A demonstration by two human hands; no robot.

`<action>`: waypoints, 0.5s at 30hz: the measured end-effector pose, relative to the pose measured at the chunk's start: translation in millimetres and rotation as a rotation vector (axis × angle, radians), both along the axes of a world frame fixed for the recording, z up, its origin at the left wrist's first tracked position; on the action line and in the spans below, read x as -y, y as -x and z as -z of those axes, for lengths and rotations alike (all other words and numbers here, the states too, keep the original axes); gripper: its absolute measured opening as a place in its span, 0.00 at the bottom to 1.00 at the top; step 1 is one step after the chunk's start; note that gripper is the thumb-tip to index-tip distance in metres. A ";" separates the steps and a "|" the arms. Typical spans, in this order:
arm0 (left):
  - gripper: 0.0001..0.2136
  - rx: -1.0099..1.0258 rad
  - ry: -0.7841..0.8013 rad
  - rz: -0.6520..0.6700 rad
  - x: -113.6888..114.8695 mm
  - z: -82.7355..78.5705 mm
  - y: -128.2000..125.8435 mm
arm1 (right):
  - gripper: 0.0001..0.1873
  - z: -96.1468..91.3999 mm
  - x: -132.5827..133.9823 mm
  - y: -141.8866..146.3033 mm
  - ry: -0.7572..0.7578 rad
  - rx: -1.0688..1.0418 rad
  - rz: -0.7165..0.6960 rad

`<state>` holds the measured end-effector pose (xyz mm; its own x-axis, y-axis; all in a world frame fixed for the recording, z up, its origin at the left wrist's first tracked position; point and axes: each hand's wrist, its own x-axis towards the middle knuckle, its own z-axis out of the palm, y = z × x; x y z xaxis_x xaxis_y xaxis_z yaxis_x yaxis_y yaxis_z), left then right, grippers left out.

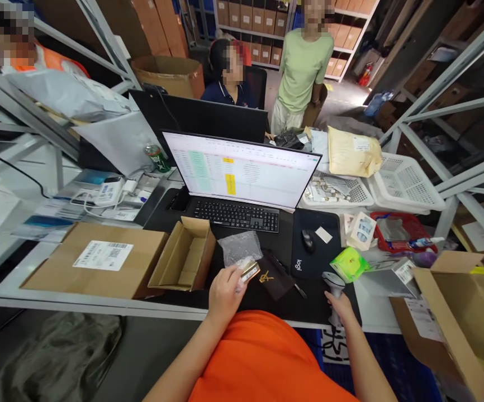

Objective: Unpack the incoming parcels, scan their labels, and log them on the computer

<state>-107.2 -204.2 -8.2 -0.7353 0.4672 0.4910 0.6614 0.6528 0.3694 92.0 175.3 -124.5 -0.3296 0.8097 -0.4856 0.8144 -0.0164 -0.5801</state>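
Orange shirt [262, 360], worn by the person; foremost, on the near side of the keyboard [237, 216]. One small gold-toned box [250, 271], white label facing up; raised on the near side of the keyboard, pinched between thumb and fingers of the left hand [225, 293]. One barcode scanner [334, 282], grey; nearer than the keyboard and to its right, its handle gripped by the right hand [341, 306].

Clear plastic wrap [240, 247], crumpled; just nearer than the keyboard, directly beyond the held piece, contact between them unclear. One dark pouch [276, 279], gold monogram; nearer than the keyboard, below its right end. One cardboard box [203, 259], open and showing bare inner walls; nearer than the keyboard, by its left end. One closed carton [57, 257], barcode label on top; farther left of the keyboard.

One black mouse [308, 240] on its pad [315, 267]; right of the keyboard. One neon green packet [350, 264]; farther right. One monitor [242, 173], lit with a spreadsheet; directly behind the keyboard. Two co-workers, one seated [233, 96], one standing [307, 64]; well beyond it.
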 end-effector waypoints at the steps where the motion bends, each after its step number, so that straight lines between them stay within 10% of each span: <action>1: 0.10 0.002 -0.003 0.002 1.6 0.6 -1.0 | 0.20 -5.8 0.8 0.3 -0.062 0.014 -0.001; 6: 0.09 0.015 -0.030 0.000 10.7 9.5 -5.6 | 0.35 -43.3 34.8 39.3 -0.751 -0.062 -0.288; 10: 0.10 0.016 -0.047 -0.003 16.1 18.9 -2.7 | 0.26 -42.2 69.2 124.5 -0.659 -0.165 -0.780; 15: 0.10 0.007 -0.033 0.017 23.2 19.4 0.7 | 0.25 -17.0 84.0 230.0 -0.625 -0.186 -0.987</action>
